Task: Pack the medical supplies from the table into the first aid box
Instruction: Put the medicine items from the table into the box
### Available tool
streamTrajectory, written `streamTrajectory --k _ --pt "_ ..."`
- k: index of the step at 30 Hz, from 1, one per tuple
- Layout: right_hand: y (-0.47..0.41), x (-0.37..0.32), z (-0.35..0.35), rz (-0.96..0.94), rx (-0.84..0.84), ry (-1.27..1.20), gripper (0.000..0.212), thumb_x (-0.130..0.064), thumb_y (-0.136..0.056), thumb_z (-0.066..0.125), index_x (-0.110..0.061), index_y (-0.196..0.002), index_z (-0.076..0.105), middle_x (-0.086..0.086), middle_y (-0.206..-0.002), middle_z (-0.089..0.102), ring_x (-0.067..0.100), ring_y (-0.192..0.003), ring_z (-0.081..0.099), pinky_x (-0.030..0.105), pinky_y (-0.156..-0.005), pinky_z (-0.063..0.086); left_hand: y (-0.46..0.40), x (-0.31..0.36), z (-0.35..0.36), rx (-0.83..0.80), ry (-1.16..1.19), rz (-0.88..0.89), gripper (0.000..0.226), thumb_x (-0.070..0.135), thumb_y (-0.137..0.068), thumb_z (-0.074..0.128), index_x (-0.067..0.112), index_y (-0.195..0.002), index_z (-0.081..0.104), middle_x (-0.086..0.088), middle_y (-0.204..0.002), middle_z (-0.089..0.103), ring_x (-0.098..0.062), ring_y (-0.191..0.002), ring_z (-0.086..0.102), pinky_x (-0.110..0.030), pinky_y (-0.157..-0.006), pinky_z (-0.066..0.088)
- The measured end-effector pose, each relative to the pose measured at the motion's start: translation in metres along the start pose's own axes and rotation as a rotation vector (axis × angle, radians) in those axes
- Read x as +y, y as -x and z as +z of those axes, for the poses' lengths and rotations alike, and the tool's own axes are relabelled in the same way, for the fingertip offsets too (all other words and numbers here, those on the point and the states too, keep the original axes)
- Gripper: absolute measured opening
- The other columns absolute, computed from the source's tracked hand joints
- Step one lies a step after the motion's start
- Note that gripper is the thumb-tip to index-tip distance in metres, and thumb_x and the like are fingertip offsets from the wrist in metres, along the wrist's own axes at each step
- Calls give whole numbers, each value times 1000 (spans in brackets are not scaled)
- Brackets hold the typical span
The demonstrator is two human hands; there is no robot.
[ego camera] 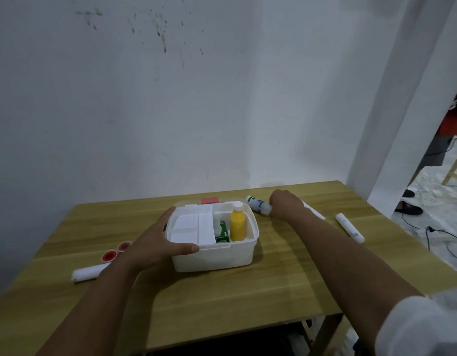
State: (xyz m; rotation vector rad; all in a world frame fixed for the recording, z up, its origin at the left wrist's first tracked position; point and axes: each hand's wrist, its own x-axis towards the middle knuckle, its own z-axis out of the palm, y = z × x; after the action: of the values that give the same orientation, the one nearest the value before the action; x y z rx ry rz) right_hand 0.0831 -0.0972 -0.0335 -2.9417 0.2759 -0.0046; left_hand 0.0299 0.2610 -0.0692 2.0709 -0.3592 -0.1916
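Note:
An open white first aid box [217, 259] stands in the middle of the wooden table [286, 273]. Inside it stand a yellow bottle [237, 225] and a green carton [222, 233], beside a white tray insert [194, 224]. My left hand [155, 242] grips the box's front left corner. My right hand [285, 204] is closed on a white bottle [257, 205] lying on the table behind the box's right side. A white bandage roll [90, 271] and two red-capped jars [117, 251] lie left of the box. A white tube [349, 227] lies at the right.
The box's lid [209, 200] with a red patch lies open behind the box against the wall side. Another white item [314, 213] pokes out behind my right forearm. Cables and a person's shoes [409, 205] are on the floor to the right.

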Motion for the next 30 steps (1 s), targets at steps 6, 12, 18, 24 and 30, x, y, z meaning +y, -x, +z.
streamTrajectory --k 6,12,18,24,30 --pt "11 2 -43 -134 246 -449 27 -22 -80 79 -14 -106 78 6 -108 76 22 -100 69 26 -78 48 4 7 2 3 4 -5 121 45 -61 94 36 -158 23 10 -144 48 -16 -127 48 -23 -83 50" --pt "42 -25 -109 -294 397 -659 37 -27 -78 80 -15 -113 76 1 -104 74 18 -92 70 37 -80 60 9 13 1 18 43 -30 133 55 -48 95 37 -158 23 14 -138 48 -16 -124 49 -31 -85 55" --pt "77 -54 -132 -427 157 -591 37 -15 -82 82 -7 -117 75 6 -108 74 19 -89 73 32 -68 64 11 16 4 -1 69 -36 106 35 -65 93 49 -147 27 24 -127 49 -11 -117 52 -31 -76 58" --pt "89 -66 -83 -457 34 -364 40 -16 -79 85 -10 -117 75 4 -117 75 16 -103 69 25 -85 52 9 12 1 -3 86 -58 118 37 -63 95 41 -157 24 11 -140 49 -16 -122 52 -32 -77 59" --pt "90 -71 -33 -462 11 -80 35 -11 -81 78 -21 -115 75 2 -121 70 18 -100 62 27 -76 47 7 8 0 -1 58 -60 124 46 -59 95 43 -158 21 10 -143 46 -22 -127 49 -35 -81 59"
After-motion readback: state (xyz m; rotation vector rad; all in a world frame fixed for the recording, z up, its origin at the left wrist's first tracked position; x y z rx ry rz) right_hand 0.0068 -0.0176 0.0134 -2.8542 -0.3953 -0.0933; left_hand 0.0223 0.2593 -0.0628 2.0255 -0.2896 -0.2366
